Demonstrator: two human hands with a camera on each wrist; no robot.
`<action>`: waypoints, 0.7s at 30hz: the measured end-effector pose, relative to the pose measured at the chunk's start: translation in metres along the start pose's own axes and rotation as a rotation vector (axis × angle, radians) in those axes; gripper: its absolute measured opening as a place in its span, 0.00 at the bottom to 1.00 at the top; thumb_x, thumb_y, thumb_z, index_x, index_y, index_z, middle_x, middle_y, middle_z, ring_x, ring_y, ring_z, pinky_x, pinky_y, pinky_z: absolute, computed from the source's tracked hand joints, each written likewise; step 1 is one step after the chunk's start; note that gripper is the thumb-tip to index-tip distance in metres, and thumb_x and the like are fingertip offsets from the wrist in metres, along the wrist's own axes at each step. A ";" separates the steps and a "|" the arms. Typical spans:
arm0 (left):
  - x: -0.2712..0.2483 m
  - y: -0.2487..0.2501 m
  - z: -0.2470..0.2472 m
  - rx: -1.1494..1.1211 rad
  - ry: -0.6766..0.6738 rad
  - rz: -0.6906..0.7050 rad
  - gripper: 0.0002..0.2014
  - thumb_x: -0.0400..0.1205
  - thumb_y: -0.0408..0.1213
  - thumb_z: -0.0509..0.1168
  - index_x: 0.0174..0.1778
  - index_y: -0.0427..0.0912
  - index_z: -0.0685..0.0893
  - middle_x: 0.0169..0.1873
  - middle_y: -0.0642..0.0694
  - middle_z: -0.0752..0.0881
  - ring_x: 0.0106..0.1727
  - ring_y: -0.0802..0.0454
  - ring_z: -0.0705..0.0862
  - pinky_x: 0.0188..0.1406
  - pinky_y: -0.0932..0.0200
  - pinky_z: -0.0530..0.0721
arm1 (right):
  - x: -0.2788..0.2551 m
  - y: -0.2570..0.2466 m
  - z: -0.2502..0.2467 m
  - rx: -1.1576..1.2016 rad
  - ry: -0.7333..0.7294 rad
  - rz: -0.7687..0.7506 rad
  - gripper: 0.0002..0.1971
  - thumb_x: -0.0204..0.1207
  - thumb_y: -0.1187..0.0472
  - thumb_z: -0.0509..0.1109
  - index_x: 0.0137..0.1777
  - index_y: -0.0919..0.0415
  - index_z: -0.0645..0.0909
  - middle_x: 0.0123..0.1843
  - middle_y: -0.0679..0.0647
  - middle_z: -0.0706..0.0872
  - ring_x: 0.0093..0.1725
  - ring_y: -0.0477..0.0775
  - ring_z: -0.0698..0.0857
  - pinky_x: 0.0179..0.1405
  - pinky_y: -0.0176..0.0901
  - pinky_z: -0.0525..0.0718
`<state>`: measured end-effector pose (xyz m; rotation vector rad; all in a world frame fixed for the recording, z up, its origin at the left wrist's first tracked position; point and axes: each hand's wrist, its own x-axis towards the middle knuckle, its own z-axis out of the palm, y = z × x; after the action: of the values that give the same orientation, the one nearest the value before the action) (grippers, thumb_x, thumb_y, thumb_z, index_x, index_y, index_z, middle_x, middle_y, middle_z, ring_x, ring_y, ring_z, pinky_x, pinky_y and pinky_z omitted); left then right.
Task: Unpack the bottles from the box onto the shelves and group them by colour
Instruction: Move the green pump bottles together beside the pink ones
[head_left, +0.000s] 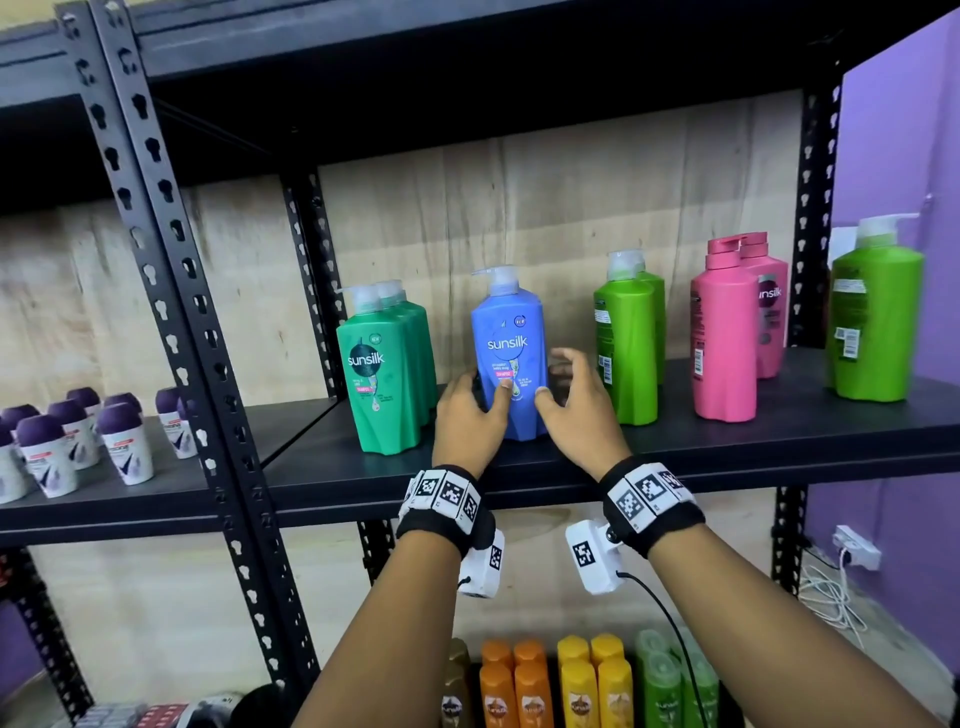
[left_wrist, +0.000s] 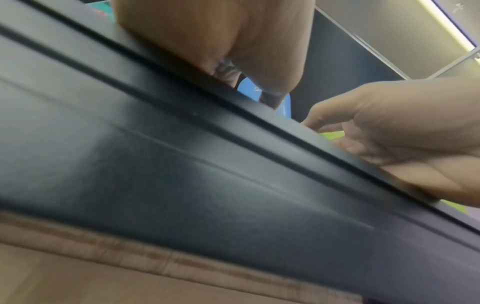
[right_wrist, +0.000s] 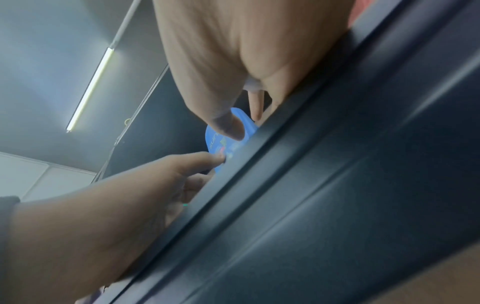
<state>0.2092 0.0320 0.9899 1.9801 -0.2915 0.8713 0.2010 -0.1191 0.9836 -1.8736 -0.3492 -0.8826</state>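
Note:
A blue pump bottle (head_left: 511, 332) stands upright on the black middle shelf (head_left: 675, 447), between the dark green bottles (head_left: 382, 364) and the light green bottles (head_left: 626, 332). My left hand (head_left: 485, 389) grips its lower left side, with the thumb pressed on the front label. My right hand (head_left: 558, 379) hovers at its lower right with the fingers spread; only the thumb is near the bottle's edge. The left wrist view shows a sliver of the blue bottle (left_wrist: 284, 105) behind my left hand (left_wrist: 254, 86). The right wrist view shows the blue bottle (right_wrist: 215, 142) past my right hand (right_wrist: 241, 123).
Pink bottles (head_left: 724, 332) and one more light green bottle (head_left: 878, 317) stand further right on the same shelf. Purple-capped roll-ons (head_left: 78, 441) fill the left bay beyond a black upright (head_left: 171, 291). Brown, orange (head_left: 514, 680), yellow (head_left: 595, 680) and green bottles stand on the shelf below.

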 end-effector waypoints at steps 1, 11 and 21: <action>-0.003 0.003 0.000 0.018 0.058 0.011 0.16 0.83 0.44 0.71 0.62 0.37 0.86 0.57 0.41 0.88 0.55 0.47 0.87 0.62 0.49 0.84 | -0.002 0.000 -0.002 -0.021 0.007 -0.014 0.21 0.78 0.66 0.71 0.70 0.60 0.75 0.65 0.55 0.81 0.62 0.50 0.82 0.68 0.50 0.81; -0.027 0.064 0.019 0.192 0.070 0.074 0.10 0.84 0.49 0.65 0.42 0.48 0.84 0.40 0.54 0.89 0.45 0.47 0.87 0.43 0.54 0.82 | -0.004 -0.002 -0.087 -0.298 0.014 -0.187 0.05 0.80 0.60 0.68 0.49 0.59 0.85 0.47 0.51 0.87 0.46 0.51 0.85 0.53 0.49 0.84; -0.046 0.145 0.095 0.211 0.007 0.169 0.13 0.84 0.49 0.63 0.44 0.44 0.87 0.45 0.45 0.89 0.50 0.39 0.85 0.45 0.48 0.83 | -0.001 0.017 -0.210 -0.520 -0.073 -0.180 0.10 0.81 0.58 0.65 0.49 0.61 0.87 0.47 0.59 0.90 0.46 0.60 0.87 0.49 0.53 0.85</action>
<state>0.1452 -0.1321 1.0230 2.1698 -0.3809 1.0527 0.1217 -0.3104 1.0215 -2.3845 -0.3605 -1.1038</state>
